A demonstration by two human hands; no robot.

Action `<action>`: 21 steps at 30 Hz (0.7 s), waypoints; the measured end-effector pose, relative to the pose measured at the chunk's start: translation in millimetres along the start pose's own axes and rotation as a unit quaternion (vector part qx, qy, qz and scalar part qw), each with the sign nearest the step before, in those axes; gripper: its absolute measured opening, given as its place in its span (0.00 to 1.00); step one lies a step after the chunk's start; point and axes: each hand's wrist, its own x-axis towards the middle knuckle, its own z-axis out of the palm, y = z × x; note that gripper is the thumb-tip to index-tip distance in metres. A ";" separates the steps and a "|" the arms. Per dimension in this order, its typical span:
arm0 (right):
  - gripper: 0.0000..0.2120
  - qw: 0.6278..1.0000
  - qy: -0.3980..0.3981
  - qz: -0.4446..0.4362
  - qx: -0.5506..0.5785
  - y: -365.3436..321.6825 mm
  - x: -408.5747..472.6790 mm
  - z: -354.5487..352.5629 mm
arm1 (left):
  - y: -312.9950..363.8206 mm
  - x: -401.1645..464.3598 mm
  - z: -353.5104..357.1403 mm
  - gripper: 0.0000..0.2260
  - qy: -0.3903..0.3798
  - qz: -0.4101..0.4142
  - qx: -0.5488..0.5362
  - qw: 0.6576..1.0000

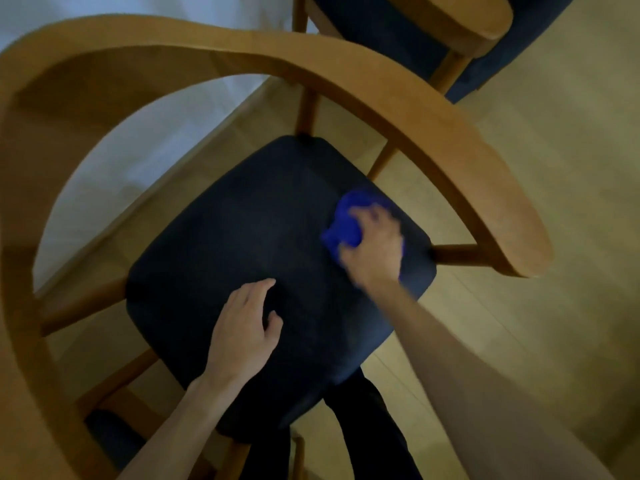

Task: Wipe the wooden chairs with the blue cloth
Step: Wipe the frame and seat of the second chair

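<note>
A: status on this one?

B: R hand (375,245) clutching the blue cloth (346,220), bunched up, pressed onto the dark seat pad (259,244) at its far-right corner. hand's blurry so prob mid-wipe, that's my read tho

A: L hand?

B: left hand (247,323) flat-ish on the seat near the front edge, fingers relaxed, holding nothing. looks like it's just bracing

A: which chair?

B: near chair (433,109), curved wooden back/arm rail wrapping around from left to right. cloth is on the cushion, not touching wood rn. right armrest end sits just beside, a bit right of the cloth

A: progress?

B: early-to-mid imo. can't tell what's clean already, no visible dust or wet marks, lighting dim. judging by pose only: seat being done, wood rail + legs + stretchers prob left. also a second chair (450,26) at far right, same wood + dark upholstery, nothing touching it, so likely that one's to do as well

A: anything else in view?

B: light wood floor (554,168), pale wall or curtain far left, person's dark trousers at the near edge under the seat
</note>
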 end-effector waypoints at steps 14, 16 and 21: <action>0.31 0.996 0.088 0.007 0.020 -3.0 62.1 -31.7 | -34.7 46.9 -21.5 0.22 0.028 0.050 0.026 0.998; 0.31 0.998 0.053 0.027 0.001 -13.8 86.1 -24.9 | -37.6 51.9 -22.7 0.22 0.037 0.056 0.031 0.997; 0.33 0.992 0.008 -0.112 -0.062 -42.0 -9.6 43.2 | -44.1 69.1 -21.8 0.23 0.063 0.072 0.033 0.995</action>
